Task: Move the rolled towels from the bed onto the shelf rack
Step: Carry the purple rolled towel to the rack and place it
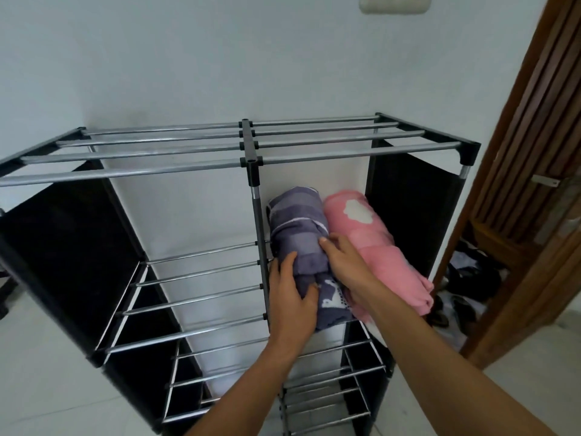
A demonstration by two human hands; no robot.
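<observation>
A black and silver shelf rack (201, 166) stands against the white wall. On its second tier, right compartment, lie two rolled towels side by side: a purple one (295, 225) on the left and a pink one (377, 243) with a white patch on the right. My left hand (292, 297) grips the near left side of the purple towel. My right hand (342, 262) presses on the purple towel's right side, in the seam between the two rolls. The bed is out of view.
A brown wooden door frame (528, 158) rises at the right, with shoes and sandals (468, 284) on the floor beside it. The rack's left compartment (201, 278) holds only bare bars. A wall switch plate (396, 3) sits at the top.
</observation>
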